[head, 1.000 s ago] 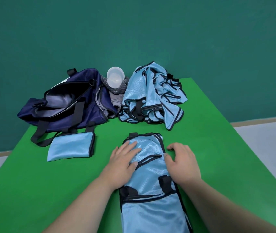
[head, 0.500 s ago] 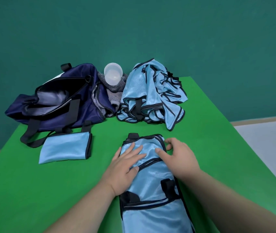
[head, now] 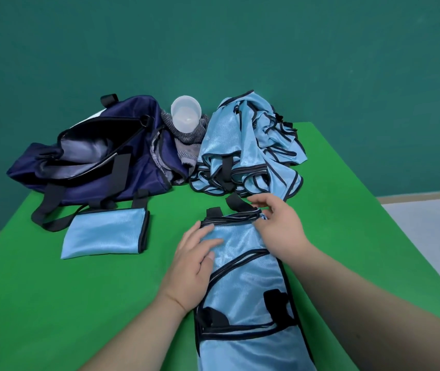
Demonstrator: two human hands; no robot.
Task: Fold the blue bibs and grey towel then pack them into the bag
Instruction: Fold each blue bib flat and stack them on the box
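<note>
A long blue bib with black trim lies lengthwise on the green table in front of me. My left hand presses flat on its left side, fingers spread. My right hand rests at the bib's far end, fingers on the bunched black edge. A folded blue bib lies to the left. A heap of unfolded blue bibs sits at the back. The navy bag stands open at the back left, with the grey towel between bag and heap.
A clear plastic cup lies on its side on top of the grey towel. The bag's black straps trail onto the table near the folded bib. The table's right edge drops to a pale floor.
My right hand has slid from the bib's middle to its far end, where the edge is now bunched. My left hand has shifted slightly forward on the bib. The view has tilted up a little.
</note>
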